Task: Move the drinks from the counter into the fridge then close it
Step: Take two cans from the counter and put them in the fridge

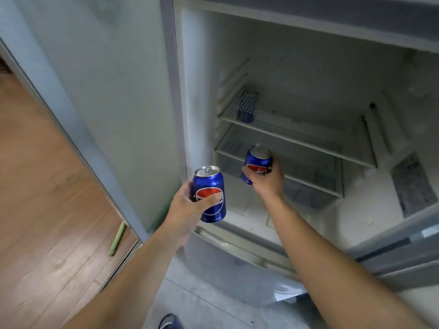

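Standing at the open fridge (308, 74), looking down into it. My left hand (187, 205) grips a blue cola can (210, 194), fingers wrapped round the back and thumb across the red-and-white logo on the front. That can is upright, tab end up, held in the air just in front of the fridge's left edge, not yet inside. My right hand (268, 180) grips a second blue can (257, 162) from below and behind, fingers curled round its lower half. This one is further in, past the front of the lower glass shelf (308, 184), tilted slightly, top still facing up. Cannot tell if its base touches the shelf; my hand hides it.

Upper glass shelf (297, 136) sits above and behind, and on its left rear corner is a dark blue ridged block (248, 108), too blurred to tell what it is. Fridge walls white, a bit stained. Fridge door (403, 248) swung open on the right, a grey patch (412, 184) on its inner side. Tall pale panel (107, 91) to the left of the fridge. Wood floor (47, 198) lower left with a green stick (117, 238) lying on it near the sliding track (123, 262). Pale tiles (202, 305) under me, toe of a dark slipper (168, 321) at the bottom edge.
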`<state>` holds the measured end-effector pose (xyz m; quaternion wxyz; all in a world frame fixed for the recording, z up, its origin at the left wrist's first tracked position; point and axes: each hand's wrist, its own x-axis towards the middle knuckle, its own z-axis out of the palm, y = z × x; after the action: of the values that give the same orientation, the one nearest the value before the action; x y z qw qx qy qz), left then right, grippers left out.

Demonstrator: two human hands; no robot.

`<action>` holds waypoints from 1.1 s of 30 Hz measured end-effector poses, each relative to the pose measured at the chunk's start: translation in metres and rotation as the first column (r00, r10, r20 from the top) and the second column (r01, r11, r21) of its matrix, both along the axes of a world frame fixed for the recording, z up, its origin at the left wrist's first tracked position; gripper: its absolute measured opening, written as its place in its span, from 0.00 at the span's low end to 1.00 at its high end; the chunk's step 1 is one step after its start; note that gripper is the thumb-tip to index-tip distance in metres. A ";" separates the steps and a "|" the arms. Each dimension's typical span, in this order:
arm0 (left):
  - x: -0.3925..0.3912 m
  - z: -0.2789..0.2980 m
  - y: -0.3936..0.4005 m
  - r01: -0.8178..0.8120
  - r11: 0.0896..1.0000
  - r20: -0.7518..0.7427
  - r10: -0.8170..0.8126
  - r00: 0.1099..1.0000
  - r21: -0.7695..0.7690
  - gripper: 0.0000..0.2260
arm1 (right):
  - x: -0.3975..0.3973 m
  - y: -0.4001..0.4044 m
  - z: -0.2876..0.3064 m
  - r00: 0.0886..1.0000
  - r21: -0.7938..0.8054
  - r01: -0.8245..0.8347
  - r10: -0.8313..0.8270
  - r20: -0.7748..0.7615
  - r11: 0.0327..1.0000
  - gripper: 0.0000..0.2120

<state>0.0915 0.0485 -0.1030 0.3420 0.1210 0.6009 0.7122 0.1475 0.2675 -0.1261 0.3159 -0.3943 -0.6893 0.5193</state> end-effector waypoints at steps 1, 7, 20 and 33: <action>-0.004 -0.001 0.003 0.003 1.000 -0.006 -0.004 1.000 -0.006 0.33 | -0.007 0.006 -0.002 1.000 0.022 0.010 -0.010 0.022 1.000 0.33; -0.026 0.002 0.022 0.014 0.998 -0.032 -0.016 0.999 -0.054 0.35 | -0.042 0.027 -0.010 0.996 -0.004 0.065 -0.065 -0.067 0.998 0.30; -0.058 -0.001 0.025 0.027 0.991 -0.048 -0.033 0.998 -0.129 0.29 | -0.148 0.065 -0.003 0.981 0.041 0.104 -0.095 -0.166 0.994 0.25; -0.056 0.005 0.041 0.072 0.982 -0.053 -0.083 0.995 -0.175 0.30 | -0.165 0.093 -0.012 0.991 0.201 0.055 -0.079 0.113 0.978 0.08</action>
<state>0.0358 0.0891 -0.0983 0.3606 0.1354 0.6654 0.6394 -0.0171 0.3607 -0.1379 0.3288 -0.4143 -0.7416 0.4126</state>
